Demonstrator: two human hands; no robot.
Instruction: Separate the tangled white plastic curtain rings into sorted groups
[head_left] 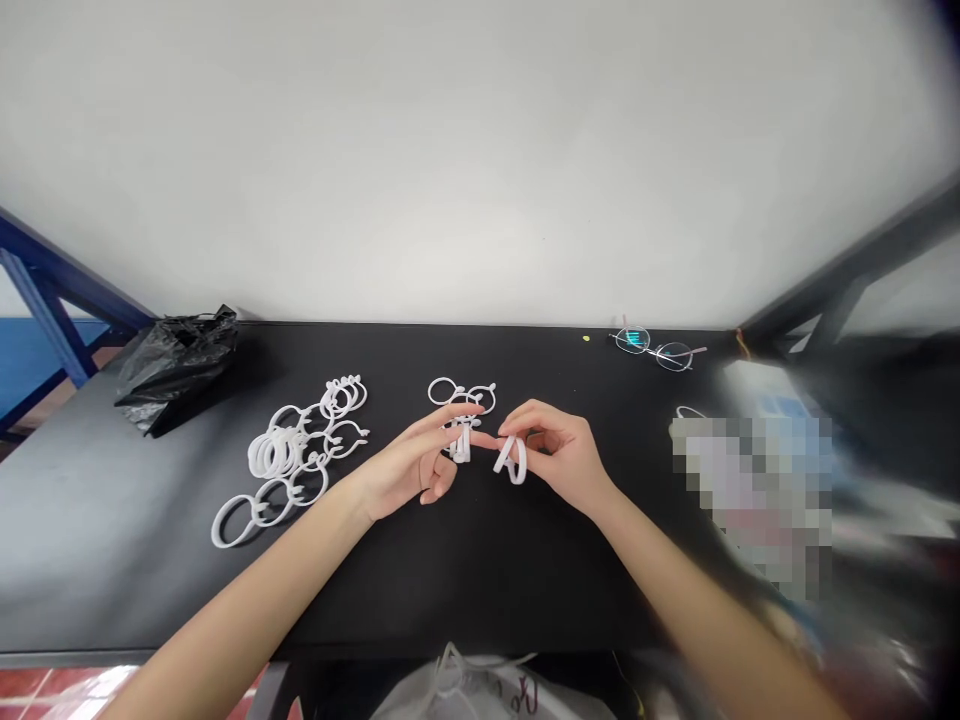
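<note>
White plastic in both hands, over a black table point(480, 560). Pinches one white ring point(512, 460) between thumb and forefinger of the right hand point(559, 450), with the other fingers curled in narrow behind it. Holds that ring tilted, just above the table top, near the middle of the table. Carries a small cluster of rings point(460, 440) in the left hand point(409, 465), gripped between thumb and fingers, the forefinger stretched out long toward the right hand. Brings the left forefinger tip up against the right thumb, touching or nearly so; cannot tell which. Cannot tell how many rings make up the cluster.

Shows a few loose rings point(461, 393) lying flat on the table just behind the cluster, apart from the fingers. Shows a larger pile of rings point(292, 455) to the left of the left wrist, many overlapping, with one big ring at its near end. Shows a crumpled black plastic bag point(176, 365) at the far left corner, well apart from the pile. Shows a pair of spectacles point(652, 348) at the far edge on the right, near the white wall point(480, 150). Shows a blue frame point(45, 290) at far left and a white bag point(480, 690) below the near table edge. Shows a blurred patch at right, contents unreadable.
</note>
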